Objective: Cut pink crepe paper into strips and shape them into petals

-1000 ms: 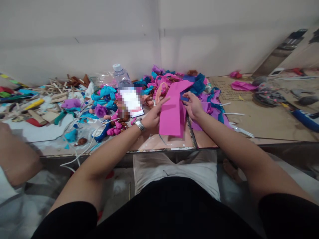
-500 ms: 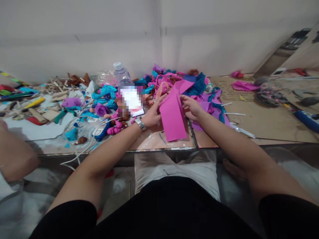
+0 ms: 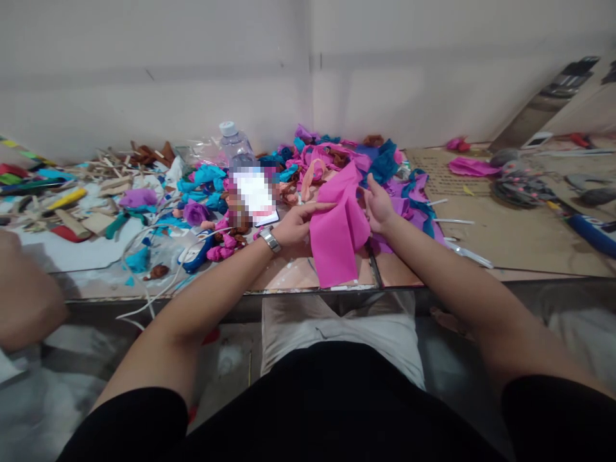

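A sheet of bright pink crepe paper (image 3: 337, 250) lies folded in front of me, its lower end near the table edge and its upper part bunched. My left hand (image 3: 299, 223), with a metal watch on the wrist, holds the paper's left side; the index finger stretches across it and the other fingers are bent. At the right side, my right hand (image 3: 378, 206) touches the bunched part with its thumb raised and apart. Some of its fingertips are hidden by the paper. Behind both hands is a heap of crumpled purple, blue and pink paper (image 3: 385, 160).
A phone (image 3: 257, 196) with a lit, blurred screen leans by a clear bottle (image 3: 235, 144). A white cable (image 3: 144, 289) hangs over the table edge. Wood scraps (image 3: 115, 183) lie left, cardboard (image 3: 510, 244) right. Another person's hand (image 3: 33, 295) is at the far left.
The pink paper has opened out and bulged to the right, with its lower end nearer the edge. My right hand's thumb has lifted away. The other person's hand moved slightly left.
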`<state>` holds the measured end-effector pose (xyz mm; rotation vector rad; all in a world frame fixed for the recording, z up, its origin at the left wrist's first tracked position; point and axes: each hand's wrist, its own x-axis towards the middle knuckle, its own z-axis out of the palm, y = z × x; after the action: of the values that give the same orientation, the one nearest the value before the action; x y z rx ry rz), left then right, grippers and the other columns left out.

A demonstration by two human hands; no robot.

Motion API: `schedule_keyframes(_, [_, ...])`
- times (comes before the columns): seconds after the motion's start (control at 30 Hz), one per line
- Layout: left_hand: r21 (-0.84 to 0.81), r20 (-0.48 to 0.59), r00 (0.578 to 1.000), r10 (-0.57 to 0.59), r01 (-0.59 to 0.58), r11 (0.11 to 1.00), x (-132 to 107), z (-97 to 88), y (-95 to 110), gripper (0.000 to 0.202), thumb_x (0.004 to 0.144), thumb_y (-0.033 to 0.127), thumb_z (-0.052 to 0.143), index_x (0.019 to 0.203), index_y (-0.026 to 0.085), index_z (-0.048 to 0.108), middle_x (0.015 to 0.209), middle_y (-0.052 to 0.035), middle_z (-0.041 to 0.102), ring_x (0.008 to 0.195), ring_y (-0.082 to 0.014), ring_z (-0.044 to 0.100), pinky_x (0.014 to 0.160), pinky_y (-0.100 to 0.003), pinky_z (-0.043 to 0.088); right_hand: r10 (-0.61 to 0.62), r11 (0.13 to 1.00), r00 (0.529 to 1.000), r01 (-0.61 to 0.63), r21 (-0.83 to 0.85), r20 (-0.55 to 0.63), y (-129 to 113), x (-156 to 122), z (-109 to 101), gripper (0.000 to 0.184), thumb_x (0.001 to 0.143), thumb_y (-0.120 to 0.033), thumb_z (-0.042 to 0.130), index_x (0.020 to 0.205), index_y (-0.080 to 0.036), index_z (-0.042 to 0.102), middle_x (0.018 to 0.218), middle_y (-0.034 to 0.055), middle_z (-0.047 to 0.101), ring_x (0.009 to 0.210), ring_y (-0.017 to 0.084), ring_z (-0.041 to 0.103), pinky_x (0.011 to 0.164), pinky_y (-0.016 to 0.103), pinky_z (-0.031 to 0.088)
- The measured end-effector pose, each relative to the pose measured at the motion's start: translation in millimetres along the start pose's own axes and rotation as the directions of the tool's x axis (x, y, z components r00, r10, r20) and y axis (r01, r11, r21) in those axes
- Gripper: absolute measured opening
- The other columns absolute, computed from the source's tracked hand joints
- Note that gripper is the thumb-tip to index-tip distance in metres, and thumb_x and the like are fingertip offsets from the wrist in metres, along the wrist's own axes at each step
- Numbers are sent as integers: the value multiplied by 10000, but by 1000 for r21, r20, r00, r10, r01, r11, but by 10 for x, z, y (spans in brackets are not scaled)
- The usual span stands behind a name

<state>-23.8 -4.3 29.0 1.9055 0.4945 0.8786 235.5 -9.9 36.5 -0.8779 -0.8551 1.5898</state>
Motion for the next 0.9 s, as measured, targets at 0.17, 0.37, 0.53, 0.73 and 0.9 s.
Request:
schedule_keyframes(0.17, [12, -22, 1000, -15, 15, 1000, -7, 17, 33, 591, 904, 573, 810, 1359, 198, 774, 1396, -155, 751, 1263, -313, 739, 1084, -448, 609, -104, 994, 994, 104, -26, -14, -2, -23, 45, 400, 779, -477, 895, 967, -276, 606, 559, -99, 521, 418, 97, 419, 382, 224, 345])
schedule_keyframes(0.37, [86, -109, 993, 43, -34, 996, -38, 20, -21, 526, 901, 469, 821, 1363, 225, 764, 1405, -126, 749, 1272, -300, 732, 1114, -462, 582, -368, 930, 923, 366, -38, -117, -6, 22, 93, 711, 620, -306, 942, 1253, -341, 621, 1000, -51, 772, 811, 176, 719, 698, 312, 638])
schedule_keyframes(0.53, [309, -98, 962, 255, -214, 927, -18, -30, 30, 393, 945, 487, 720, 1203, 206, 814, 1227, -126, 791, 1144, -281, 740, 1076, -466, 568, -436, 899, 883, 420, -122, -174, -54, 78, -3, 734, 537, -162, 882, 1214, -332, 655, 1025, -44, 781, 896, 201, 727, 788, 339, 652])
schedule_keyframes(0.73, [434, -34, 970, 239, -201, 878, -4, -75, 90, 318, 936, 466, 636, 924, 190, 794, 1117, -136, 737, 1098, -293, 672, 1133, -519, 499, -261, 965, 960, 261, -19, -103, -5, 61, 57, 443, 715, -310, 775, 1142, -315, 657, 1047, -31, 810, 1022, 249, 768, 898, 426, 671])
schedule_keyframes(0.9, [393, 40, 986, 163, -166, 904, -13, -70, 117, 276, 862, 483, 678, 860, 224, 772, 1191, -142, 705, 1196, -335, 634, 1148, -530, 497, -75, 997, 991, 77, 10, -113, 8, 52, 63, 289, 835, -315, 767, 1099, -283, 652, 943, 12, 811, 884, 257, 780, 784, 433, 688])
